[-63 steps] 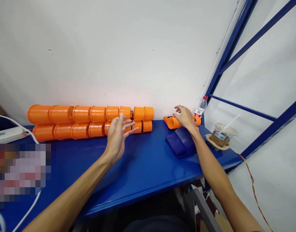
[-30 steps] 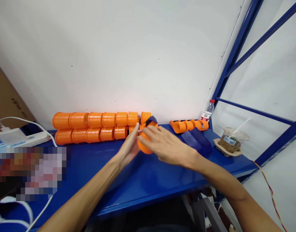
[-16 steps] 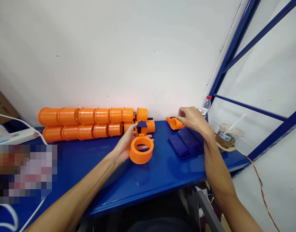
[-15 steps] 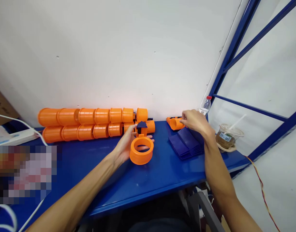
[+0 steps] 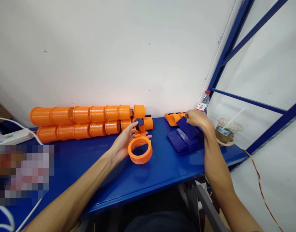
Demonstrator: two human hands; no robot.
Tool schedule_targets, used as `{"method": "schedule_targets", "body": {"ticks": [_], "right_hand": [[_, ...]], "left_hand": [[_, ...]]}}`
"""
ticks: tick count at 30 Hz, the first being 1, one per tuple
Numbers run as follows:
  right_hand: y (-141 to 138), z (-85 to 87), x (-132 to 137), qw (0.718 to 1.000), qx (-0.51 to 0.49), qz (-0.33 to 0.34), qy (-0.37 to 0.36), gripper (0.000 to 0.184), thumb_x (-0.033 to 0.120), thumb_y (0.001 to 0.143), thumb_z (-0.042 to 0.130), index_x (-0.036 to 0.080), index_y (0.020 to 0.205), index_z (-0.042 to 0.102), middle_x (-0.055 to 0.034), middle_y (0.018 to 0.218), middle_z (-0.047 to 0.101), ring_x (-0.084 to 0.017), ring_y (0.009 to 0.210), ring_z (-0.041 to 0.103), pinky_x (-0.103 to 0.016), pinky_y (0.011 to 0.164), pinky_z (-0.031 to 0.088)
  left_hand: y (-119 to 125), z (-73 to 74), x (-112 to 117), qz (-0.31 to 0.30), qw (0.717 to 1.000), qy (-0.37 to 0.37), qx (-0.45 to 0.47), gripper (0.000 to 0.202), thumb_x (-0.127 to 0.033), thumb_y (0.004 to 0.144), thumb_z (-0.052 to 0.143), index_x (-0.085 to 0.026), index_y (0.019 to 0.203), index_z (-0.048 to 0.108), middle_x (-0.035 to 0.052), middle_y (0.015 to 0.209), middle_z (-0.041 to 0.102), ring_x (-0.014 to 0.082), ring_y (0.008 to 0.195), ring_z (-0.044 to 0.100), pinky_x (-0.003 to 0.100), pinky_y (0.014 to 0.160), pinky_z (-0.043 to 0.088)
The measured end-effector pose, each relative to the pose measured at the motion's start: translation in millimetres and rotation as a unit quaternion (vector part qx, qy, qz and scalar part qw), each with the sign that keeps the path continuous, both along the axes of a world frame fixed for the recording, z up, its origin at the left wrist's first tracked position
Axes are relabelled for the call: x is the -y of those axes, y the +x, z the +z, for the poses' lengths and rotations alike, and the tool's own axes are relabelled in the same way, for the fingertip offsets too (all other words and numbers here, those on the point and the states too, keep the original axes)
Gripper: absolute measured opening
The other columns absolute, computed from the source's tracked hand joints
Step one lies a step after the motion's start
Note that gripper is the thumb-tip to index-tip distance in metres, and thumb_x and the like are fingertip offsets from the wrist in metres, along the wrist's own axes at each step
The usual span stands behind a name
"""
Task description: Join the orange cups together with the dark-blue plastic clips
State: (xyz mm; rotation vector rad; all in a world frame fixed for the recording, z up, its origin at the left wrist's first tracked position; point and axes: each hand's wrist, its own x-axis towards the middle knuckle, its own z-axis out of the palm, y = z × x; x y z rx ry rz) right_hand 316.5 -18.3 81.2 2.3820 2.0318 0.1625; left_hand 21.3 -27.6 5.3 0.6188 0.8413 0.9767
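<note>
My left hand (image 5: pixel 124 141) is closed round the stem of an orange plastic ring part (image 5: pixel 140 158). The ring's open circle faces up towards me, and a small dark blue piece (image 5: pixel 139 122) sits at the top of the stem by my thumb. Over on the right, my right hand (image 5: pixel 197 118) pinches the upper edge of a dark blue flat sheet (image 5: pixel 188 128). That sheet is tilted up above a fanned stack of similar blue sheets (image 5: pixel 179 140) on the table. Some of my right fingertips are hidden behind the hand.
Two rows of orange cylinders (image 5: pixel 81 116) lie along the wall at the left. More orange pieces (image 5: pixel 172 119) are behind the blue stack. A capped bottle (image 5: pixel 203 102) and a cup with a straw (image 5: pixel 225 130) stand at the right. A white power strip (image 5: pixel 16 137) lies far left.
My right hand has lifted the edge of a blue sheet from the stack. My left hand still holds the ring part, its circle now tipped more towards me. The view has shifted slightly.
</note>
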Motion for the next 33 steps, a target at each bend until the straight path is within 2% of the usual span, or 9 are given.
{"method": "schedule_targets", "body": {"ticks": [2,4,7,9,12,17,21,24,33], "right_hand": [[-10.4,-1.6,2.0,0.992,-0.021,0.061,0.110,0.024,0.017,0.088,0.058,0.019,0.101,0.078,-0.0110,0.100,0.078,-0.024,0.092,0.071,-0.029,0.070,0.042],[-28.4,-7.7,1.1,0.974,-0.089,0.127,0.168,0.023,0.022,0.091,0.059,0.021,0.104,0.078,-0.0076,0.095,0.078,-0.021,0.088,0.069,-0.028,0.071,0.041],[-61.7,-21.5,0.6,0.946,-0.174,0.206,0.177,0.019,0.025,0.090,0.064,0.018,0.101,0.078,-0.0042,0.082,0.076,-0.017,0.074,0.065,-0.026,0.066,0.039],[-80.1,-30.2,2.4,0.938,-0.181,0.234,0.179,0.016,0.022,0.088,0.066,0.017,0.096,0.079,-0.0037,0.076,0.074,-0.016,0.069,0.063,-0.027,0.064,0.037],[-95.2,-39.7,6.4,0.932,-0.164,0.255,0.197,0.016,0.020,0.088,0.064,0.018,0.094,0.079,-0.0039,0.076,0.075,-0.017,0.068,0.062,-0.028,0.065,0.035],[-101.6,-49.1,9.7,0.926,-0.154,0.276,0.206,0.019,0.025,0.093,0.059,0.019,0.092,0.077,-0.0052,0.079,0.076,-0.018,0.068,0.063,-0.029,0.064,0.033],[-107.1,-54.7,10.7,0.926,-0.136,0.291,0.197,0.017,0.021,0.092,0.059,0.018,0.089,0.075,-0.0066,0.081,0.077,-0.021,0.074,0.067,-0.030,0.065,0.033],[-112.0,-56.9,12.4,0.923,-0.128,0.308,0.194,0.014,0.017,0.089,0.059,0.018,0.087,0.073,-0.0068,0.084,0.077,-0.021,0.078,0.068,-0.030,0.066,0.033],[-110.8,-55.4,13.1,0.918,-0.145,0.312,0.199,0.013,0.016,0.089,0.058,0.018,0.083,0.070,-0.0049,0.079,0.075,-0.019,0.071,0.064,-0.029,0.064,0.032]], "left_hand": [[1.0,2.4,0.8,0.009,1.000,-0.014,0.009,0.030,-0.036,0.095,0.062,-0.009,0.108,0.064,0.0203,0.094,0.074,0.0325,0.081,0.079,0.043,0.070,0.066],[1.4,4.4,1.1,0.013,0.999,-0.024,0.016,0.030,-0.036,0.096,0.062,-0.008,0.107,0.064,0.0194,0.091,0.075,0.0298,0.078,0.078,0.043,0.073,0.066],[1.5,5.8,0.8,0.020,1.000,-0.013,0.019,0.028,-0.035,0.097,0.062,-0.009,0.104,0.065,0.0158,0.084,0.074,0.0256,0.071,0.076,0.040,0.075,0.065],[1.5,5.3,0.5,0.023,1.000,-0.002,0.017,0.024,-0.033,0.098,0.061,-0.010,0.101,0.066,0.0125,0.078,0.072,0.0236,0.068,0.075,0.039,0.074,0.065],[1.5,2.5,-1.0,0.026,0.999,0.010,0.017,0.020,-0.029,0.097,0.061,-0.010,0.098,0.067,0.0104,0.074,0.071,0.0216,0.065,0.073,0.037,0.071,0.064],[0.8,-3.6,-5.4,0.044,0.998,0.032,0.020,0.012,-0.022,0.094,0.063,-0.011,0.093,0.067,0.0055,0.067,0.067,0.0162,0.056,0.067,0.029,0.063,0.061],[0.5,-4.5,-6.2,0.022,0.998,0.044,0.037,0.014,-0.025,0.093,0.064,-0.012,0.094,0.069,0.0077,0.072,0.070,0.0183,0.059,0.069,0.032,0.065,0.062],[1.4,-3.9,-5.5,0.015,0.998,0.052,0.036,0.014,-0.025,0.091,0.066,-0.012,0.095,0.070,0.0095,0.075,0.072,0.0198,0.061,0.071,0.033,0.065,0.062],[3.7,-1.5,-2.7,0.035,0.997,0.049,0.038,0.008,-0.019,0.089,0.067,-0.012,0.093,0.069,0.0058,0.072,0.071,0.0166,0.059,0.069,0.030,0.065,0.062]]}}
